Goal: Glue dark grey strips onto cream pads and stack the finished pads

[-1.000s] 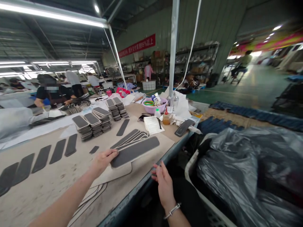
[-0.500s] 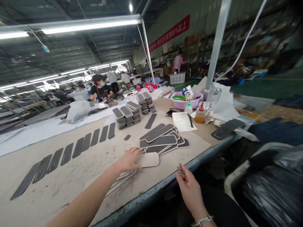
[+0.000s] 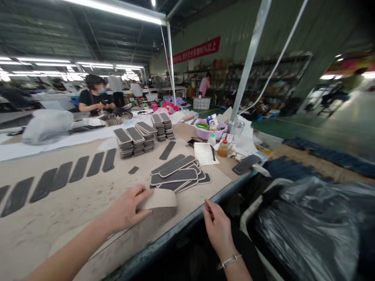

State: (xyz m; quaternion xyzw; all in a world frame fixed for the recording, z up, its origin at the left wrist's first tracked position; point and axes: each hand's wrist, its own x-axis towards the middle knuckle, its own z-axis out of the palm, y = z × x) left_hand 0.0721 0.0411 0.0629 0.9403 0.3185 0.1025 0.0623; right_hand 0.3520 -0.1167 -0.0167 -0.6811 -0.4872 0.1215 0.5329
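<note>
My left hand [image 3: 129, 208] grips a pale beige strip [image 3: 161, 198] with rounded ends, thumb below and fingers on top. The strip bows up, and its far end is raised above the table. Past it lies a loose pile of dark grey strips with beige edges [image 3: 174, 176], overlapping one another. At the table's front edge hangs my right hand [image 3: 217, 226], with a bracelet on the wrist. Its thumb and fingers are drawn together; whether something small is between them I cannot make out.
Dark strips [image 3: 79, 169] lie in a row on the table's left. Several neat stacks [image 3: 135, 141] stand behind. A notebook [image 3: 206, 153], a glue bottle [image 3: 223, 147] and a purple basin [image 3: 202, 133] are at the right. A plastic-lined bin [image 3: 307, 226] stands beside the table. A co-worker [image 3: 95, 95] sits beyond.
The view has turned right. My left hand, holding the beige strip, has come nearer, and the strip now bends upward. My right hand stays near the table edge, its fingers drawn together.
</note>
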